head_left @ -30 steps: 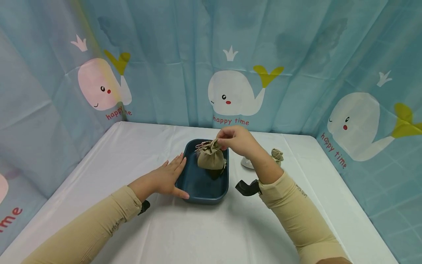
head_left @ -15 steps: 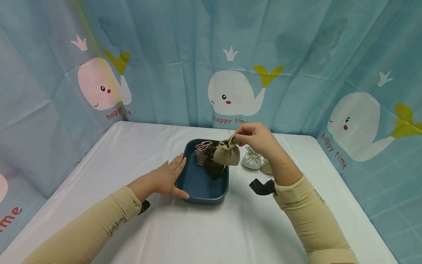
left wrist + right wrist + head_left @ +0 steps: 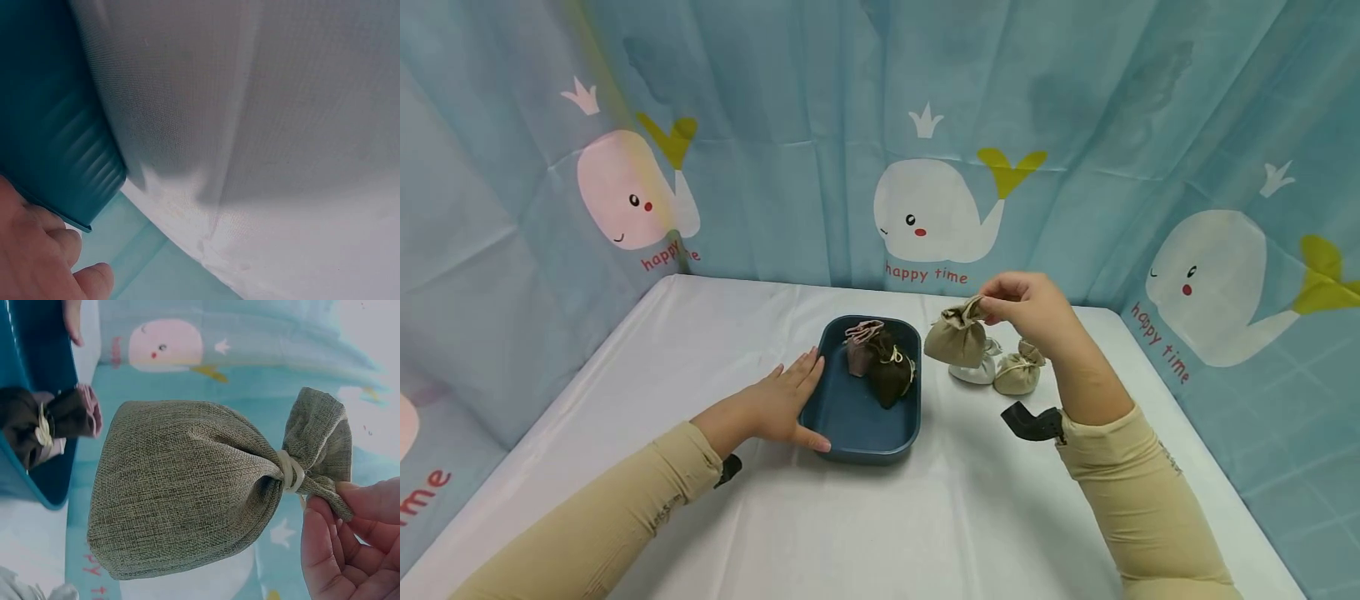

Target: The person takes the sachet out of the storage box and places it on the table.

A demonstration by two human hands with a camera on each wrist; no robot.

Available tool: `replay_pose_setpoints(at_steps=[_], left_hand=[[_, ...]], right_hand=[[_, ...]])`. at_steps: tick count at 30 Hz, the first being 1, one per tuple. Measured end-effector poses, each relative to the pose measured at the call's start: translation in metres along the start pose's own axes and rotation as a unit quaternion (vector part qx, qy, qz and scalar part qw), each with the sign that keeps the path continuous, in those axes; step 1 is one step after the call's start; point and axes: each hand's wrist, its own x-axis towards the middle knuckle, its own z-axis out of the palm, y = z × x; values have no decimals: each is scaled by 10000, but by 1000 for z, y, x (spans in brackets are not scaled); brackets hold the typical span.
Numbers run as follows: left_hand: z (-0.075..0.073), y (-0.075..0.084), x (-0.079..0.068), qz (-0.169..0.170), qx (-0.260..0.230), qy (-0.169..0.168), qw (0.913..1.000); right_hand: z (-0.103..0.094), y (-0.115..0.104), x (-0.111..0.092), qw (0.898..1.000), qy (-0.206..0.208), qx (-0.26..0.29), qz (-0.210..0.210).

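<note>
My right hand (image 3: 1030, 312) pinches the gathered top of an olive-beige drawstring pouch (image 3: 957, 337) between thumb and fingers. In the right wrist view this pouch (image 3: 187, 487) shows coarse woven cloth, full and tied with a pale cord at its neck. It hangs to the right of a dark blue rectangular basin (image 3: 850, 429). Inside the basin's far half lie a dark brown pouch (image 3: 889, 385) and a pinkish one (image 3: 857, 358), side by side. My left hand (image 3: 781, 403) rests with fingers straight and spread along the basin's left rim.
Right of the basin, a silvery-white pouch (image 3: 973, 374) sits on the white tablecloth (image 3: 850, 533), partly behind the held pouch. Beside it stands another beige pouch (image 3: 1018, 375). A blue whale-print curtain (image 3: 790, 192) closes off the back and both sides.
My right hand has carried the olive-beige pouch rightward, from over the basin to beyond its right rim. The pouches in the basin are now uncovered. My left hand has stayed put.
</note>
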Motion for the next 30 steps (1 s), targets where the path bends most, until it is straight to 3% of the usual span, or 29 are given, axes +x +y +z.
replay_pose_setpoints(at_steps=[16, 30], left_hand=[[3, -1, 1, -9, 106, 8, 9999], [5, -2, 2, 2, 72, 45, 10000]], right_hand=[[-32, 24, -20, 9983, 553, 117, 117], [-55, 59, -36, 9938, 1085, 128, 226]])
